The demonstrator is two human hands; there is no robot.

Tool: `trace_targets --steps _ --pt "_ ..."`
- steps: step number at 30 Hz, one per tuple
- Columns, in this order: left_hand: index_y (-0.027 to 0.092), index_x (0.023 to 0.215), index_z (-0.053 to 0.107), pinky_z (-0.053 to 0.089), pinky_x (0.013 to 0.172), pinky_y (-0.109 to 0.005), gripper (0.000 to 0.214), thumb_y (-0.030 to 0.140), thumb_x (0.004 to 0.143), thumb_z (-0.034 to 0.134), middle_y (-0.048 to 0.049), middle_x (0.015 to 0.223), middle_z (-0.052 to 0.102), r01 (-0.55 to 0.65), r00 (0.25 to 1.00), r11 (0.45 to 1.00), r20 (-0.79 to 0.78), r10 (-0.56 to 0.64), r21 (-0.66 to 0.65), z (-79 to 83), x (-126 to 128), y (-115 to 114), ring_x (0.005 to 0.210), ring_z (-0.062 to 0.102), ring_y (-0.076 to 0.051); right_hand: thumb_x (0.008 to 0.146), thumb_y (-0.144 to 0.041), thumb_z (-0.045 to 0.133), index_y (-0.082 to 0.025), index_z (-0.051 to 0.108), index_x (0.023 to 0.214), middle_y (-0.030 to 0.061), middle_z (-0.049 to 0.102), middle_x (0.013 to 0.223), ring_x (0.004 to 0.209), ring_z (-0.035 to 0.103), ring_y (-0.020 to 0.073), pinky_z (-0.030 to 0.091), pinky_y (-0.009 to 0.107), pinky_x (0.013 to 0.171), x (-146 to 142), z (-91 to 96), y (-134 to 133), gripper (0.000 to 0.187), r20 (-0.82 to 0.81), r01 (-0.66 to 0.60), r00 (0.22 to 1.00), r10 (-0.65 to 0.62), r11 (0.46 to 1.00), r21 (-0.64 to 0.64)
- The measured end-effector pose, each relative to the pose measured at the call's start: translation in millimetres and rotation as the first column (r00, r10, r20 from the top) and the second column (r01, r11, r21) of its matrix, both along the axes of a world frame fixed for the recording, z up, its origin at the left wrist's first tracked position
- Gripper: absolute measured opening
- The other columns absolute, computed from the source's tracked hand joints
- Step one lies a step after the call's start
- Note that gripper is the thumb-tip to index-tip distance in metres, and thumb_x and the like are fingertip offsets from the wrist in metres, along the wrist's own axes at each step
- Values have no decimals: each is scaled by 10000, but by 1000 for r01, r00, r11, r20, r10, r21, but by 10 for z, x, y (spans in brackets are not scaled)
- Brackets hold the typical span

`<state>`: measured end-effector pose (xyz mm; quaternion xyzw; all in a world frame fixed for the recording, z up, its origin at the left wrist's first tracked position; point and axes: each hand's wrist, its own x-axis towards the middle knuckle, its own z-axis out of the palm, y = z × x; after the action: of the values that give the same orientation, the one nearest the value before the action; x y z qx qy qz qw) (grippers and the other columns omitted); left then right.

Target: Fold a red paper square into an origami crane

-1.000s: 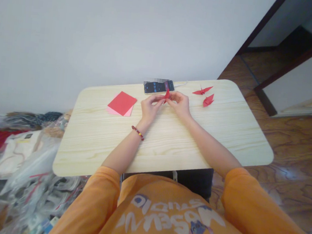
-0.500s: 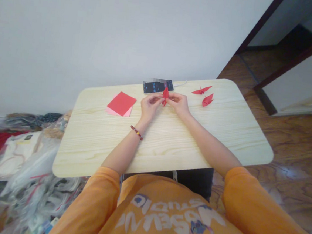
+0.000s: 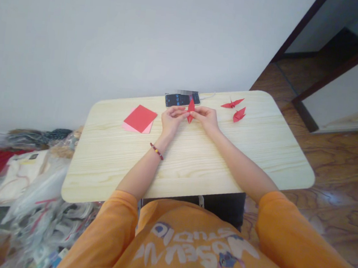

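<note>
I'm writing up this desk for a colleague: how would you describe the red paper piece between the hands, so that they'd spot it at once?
On the light wooden table, look near the far edge, just in front of the black smartphone. Between the left hand and right hand is a narrow red origami figure. Unlike the two red paper figures lying to its right, it is pinched in the fingers.

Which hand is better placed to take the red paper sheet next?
Probably the left hand: it is nearer the red paper sheet, while the right hand sits farther away, toward the paper cranes.
</note>
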<state>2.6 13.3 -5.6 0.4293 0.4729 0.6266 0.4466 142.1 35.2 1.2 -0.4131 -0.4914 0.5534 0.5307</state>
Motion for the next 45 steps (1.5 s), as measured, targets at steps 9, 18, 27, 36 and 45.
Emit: trace_targets --steps 9,18,27,36,45 --pt "184 931 642 565 832 -357 532 352 488 882 -53 868 745 138 981 987 151 -124 -82 -15 7 5 823 715 -189 437 -414 870 -179 657 733 10 719 735 676 667 146 551 304 714 7 -24 2 434 -98 -13 995 1 993 -116" --pt "182 935 637 570 784 -331 522 306 488 876 -26 798 738 145 986 985 102 -135 -89 18 25 -13 739 710 -167 476 -422 861 -157 696 735 15 698 701 627 628 140 506 283 628 49 1 17 405 -83 -129 989 119 984 -124" --pt "157 820 632 559 663 -293 457 370 492 868 -31 714 722 191 980 974 88 -181 -122 36 77 -45 638 689 -156 465 -485 851 -169 629 647 -33 606 582 504 505 75 396 214 485 38 -28 40 427 -68 -62 996 55 993 -100" --pt "156 816 614 536 690 -292 455 272 464 878 -17 682 707 181 982 970 84 -170 -160 39 51 -22 618 671 -146 485 -402 850 -159 636 606 -36 557 533 465 408 51 284 208 436 40 -3 54 346 -122 -80 990 66 991 -107" --pt "144 844 665 525 724 -286 430 256 476 857 -26 692 714 94 994 984 74 -84 -149 79 22 -35 659 669 -146 539 -370 803 -142 667 613 -20 562 501 456 413 58 276 214 440 155 -42 161 276 30 -54 998 56 996 -64"
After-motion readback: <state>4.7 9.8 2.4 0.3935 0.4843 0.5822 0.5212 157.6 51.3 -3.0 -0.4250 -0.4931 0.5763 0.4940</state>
